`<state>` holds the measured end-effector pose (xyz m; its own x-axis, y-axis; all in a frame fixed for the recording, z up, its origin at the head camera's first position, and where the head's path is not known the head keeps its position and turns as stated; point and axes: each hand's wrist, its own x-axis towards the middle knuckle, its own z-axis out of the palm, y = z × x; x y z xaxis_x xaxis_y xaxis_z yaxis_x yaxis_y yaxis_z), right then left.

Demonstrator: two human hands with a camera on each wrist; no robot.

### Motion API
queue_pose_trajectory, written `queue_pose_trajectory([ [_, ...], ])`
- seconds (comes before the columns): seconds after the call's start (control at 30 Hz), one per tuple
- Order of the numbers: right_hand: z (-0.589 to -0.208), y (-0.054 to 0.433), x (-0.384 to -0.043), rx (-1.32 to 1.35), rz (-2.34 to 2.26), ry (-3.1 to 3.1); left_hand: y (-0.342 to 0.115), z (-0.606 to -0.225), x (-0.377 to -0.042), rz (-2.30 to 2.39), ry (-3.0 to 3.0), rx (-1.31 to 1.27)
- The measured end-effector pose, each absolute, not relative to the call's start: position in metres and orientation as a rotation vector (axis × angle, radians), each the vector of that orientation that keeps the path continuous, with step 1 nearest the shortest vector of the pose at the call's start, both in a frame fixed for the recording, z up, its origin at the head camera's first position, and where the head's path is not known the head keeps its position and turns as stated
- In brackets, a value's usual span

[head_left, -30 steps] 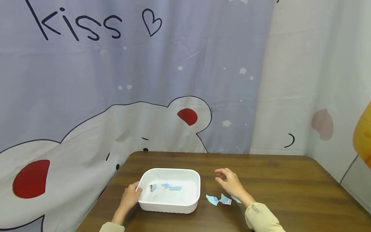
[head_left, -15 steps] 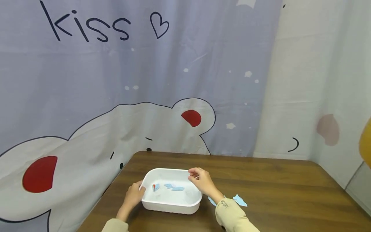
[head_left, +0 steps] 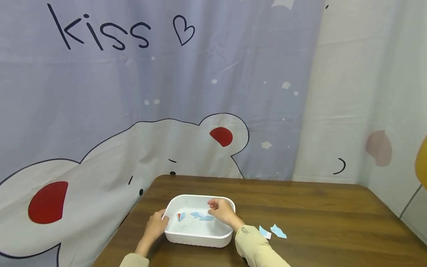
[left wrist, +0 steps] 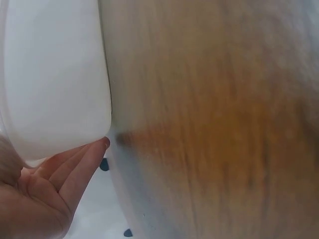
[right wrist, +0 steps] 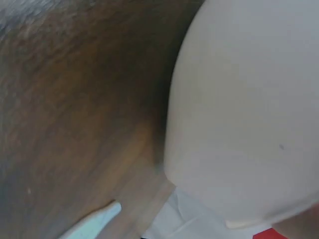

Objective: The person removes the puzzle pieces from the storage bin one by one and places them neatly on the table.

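A white plastic tub (head_left: 200, 240) stands on the wooden table. My left hand (head_left: 156, 226) holds its left end, the thumb at the rim; in the left wrist view the fingers of that hand (left wrist: 65, 184) lie along the tub's outer wall. Inside are a torn blue paper piece with a red mark (head_left: 180, 216) and two plain blue pieces near the middle, one of them a flat strip (head_left: 206, 218). My right hand (head_left: 222, 211) reaches over the right rim, fingers bent above the tub. Whether they pinch a paper piece I cannot tell.
Two torn light blue paper pieces, one (head_left: 278, 231) farther right, lie on the table (head_left: 320, 215) right of the tub, beside my right sleeve (head_left: 257, 246). A blue piece (right wrist: 94, 221) shows in the right wrist view. Behind the table hangs a printed curtain (head_left: 186, 148).
My right hand has moved left from above the table's paper pieces to over the tub. My left hand has stayed at the tub's end. The head view has shifted slightly.
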<state>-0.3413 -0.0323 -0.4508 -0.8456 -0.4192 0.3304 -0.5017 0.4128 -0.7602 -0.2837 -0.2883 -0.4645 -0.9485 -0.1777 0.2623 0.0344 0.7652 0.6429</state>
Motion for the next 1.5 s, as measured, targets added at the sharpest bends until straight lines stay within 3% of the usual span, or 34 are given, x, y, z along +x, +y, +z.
queue_pose_trajectory([
  [0.37, -0.463, -0.044, -0.352, 0.799, 1.351, -2.753, -0.290, -0.463, -0.281, -0.971, -2.662, 0.122],
  [0.67, -0.476, -0.044, -0.350, 0.779, 0.770, -2.885, -0.284, -0.467, -0.285, -0.958, -2.676, 0.117],
  [1.5, -0.477, -0.049, -0.355, 0.804, 0.978, -2.836, -0.285, -0.464, -0.283, -0.957, -2.650, 0.120],
])
